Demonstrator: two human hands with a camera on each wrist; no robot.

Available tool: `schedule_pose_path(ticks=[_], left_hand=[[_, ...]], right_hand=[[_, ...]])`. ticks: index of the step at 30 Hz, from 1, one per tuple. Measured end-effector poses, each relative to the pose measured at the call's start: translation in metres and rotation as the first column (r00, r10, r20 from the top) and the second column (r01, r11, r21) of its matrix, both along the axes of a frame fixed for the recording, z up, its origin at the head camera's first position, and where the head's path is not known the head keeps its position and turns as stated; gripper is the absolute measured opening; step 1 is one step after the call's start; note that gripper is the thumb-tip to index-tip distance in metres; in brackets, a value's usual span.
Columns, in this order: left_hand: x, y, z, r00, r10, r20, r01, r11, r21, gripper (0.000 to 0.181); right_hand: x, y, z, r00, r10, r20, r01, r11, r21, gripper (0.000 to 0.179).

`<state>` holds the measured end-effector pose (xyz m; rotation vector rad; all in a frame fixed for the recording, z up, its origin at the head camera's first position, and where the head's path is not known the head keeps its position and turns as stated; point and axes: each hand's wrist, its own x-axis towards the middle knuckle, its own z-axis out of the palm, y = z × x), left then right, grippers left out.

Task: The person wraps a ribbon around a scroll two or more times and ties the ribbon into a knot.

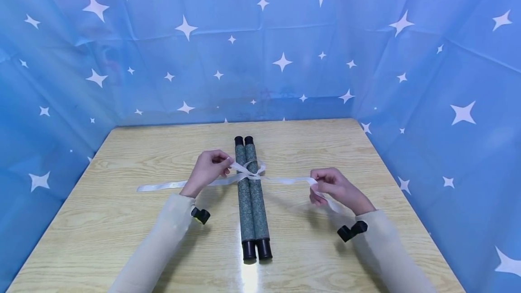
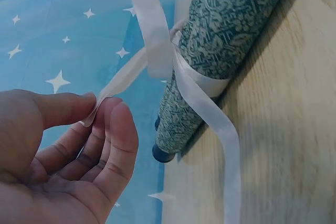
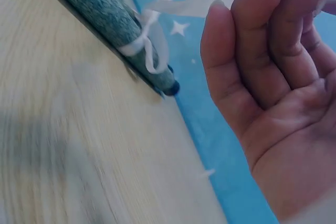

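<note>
Two rolled scrolls (image 1: 246,207) in green patterned cloth with black end knobs lie side by side on the table. A white ribbon (image 1: 286,180) wraps round their upper half, with a crossing and a small loop on top. My left hand (image 1: 208,169), just left of the scrolls, pinches one ribbon piece between thumb and fingertips. Under that wrist, a loose ribbon tail (image 2: 231,166) trails leftward across the table. To the right of the scrolls my right hand (image 1: 335,189) holds the other length, stretched out sideways; its end hangs below the fingers. In the right wrist view the pinch point is partly cut off.
The light wood table (image 1: 134,157) carries the scrolls near its middle. Blue cloth (image 1: 228,67) with white stars hangs behind and along both sides. A small black device (image 1: 201,215) sits on the left wrist, another black device (image 1: 352,231) on the right.
</note>
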<state>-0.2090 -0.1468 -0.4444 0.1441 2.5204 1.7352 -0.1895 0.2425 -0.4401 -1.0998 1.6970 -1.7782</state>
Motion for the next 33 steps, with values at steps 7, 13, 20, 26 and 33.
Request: schedule_pose_path(ticks=[7, 13, 20, 26, 33], left_hand=[[0.000, -0.006, -0.006, 0.999, 0.014, 0.037, -0.014, 1.000, 0.011, 0.019], [-0.001, -0.010, -0.014, 0.996, 0.033, 0.082, -0.035, 0.999, 0.028, 0.020], [-0.002, -0.012, -0.019, 0.994, 0.049, 0.096, -0.053, 0.998, 0.039, 0.020], [-0.004, -0.013, -0.024, 0.994, 0.061, 0.090, -0.064, 0.997, 0.040, 0.019], [-0.006, -0.011, -0.028, 0.989, 0.074, 0.125, -0.076, 0.997, 0.007, 0.019]], right_hand=[[0.004, 0.026, 0.001, 1.000, -0.015, -0.016, 0.015, 1.000, -0.001, 0.020], [0.008, 0.045, -0.002, 0.999, 0.014, -0.034, -0.015, 1.000, -0.025, 0.022], [0.018, 0.067, -0.003, 0.999, 0.042, -0.023, -0.042, 0.999, 0.007, 0.023], [0.026, 0.086, -0.005, 0.994, 0.113, -0.006, -0.113, 0.993, 0.036, 0.025], [0.029, 0.102, -0.005, 0.997, 0.057, -0.046, -0.040, 0.951, 0.307, 0.021]])
